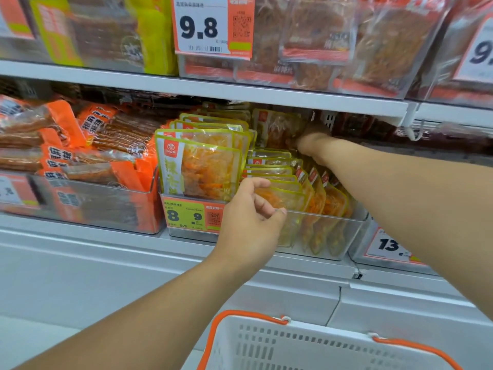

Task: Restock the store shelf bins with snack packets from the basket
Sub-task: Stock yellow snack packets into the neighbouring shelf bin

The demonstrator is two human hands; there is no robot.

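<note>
I see white store shelves (202,88). My left hand (250,217) curls at the clear bin (330,236), gripping nothing; my right hand (312,140) holds a packet (280,129) deep inside.

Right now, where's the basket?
Head view, bottom edge right of centre: the white basket with orange handles sits below the shelf, under the clear bin of yellow-edged packets, between the forearms.

white-and-orange paper price tag printed 9.8 (202,25): hangs on the upper shelf edge, above both hands | orange price label printed 8 and 9 (190,216): just left of the left hand | white price card printed 13 (386,245): below the right forearm
</note>
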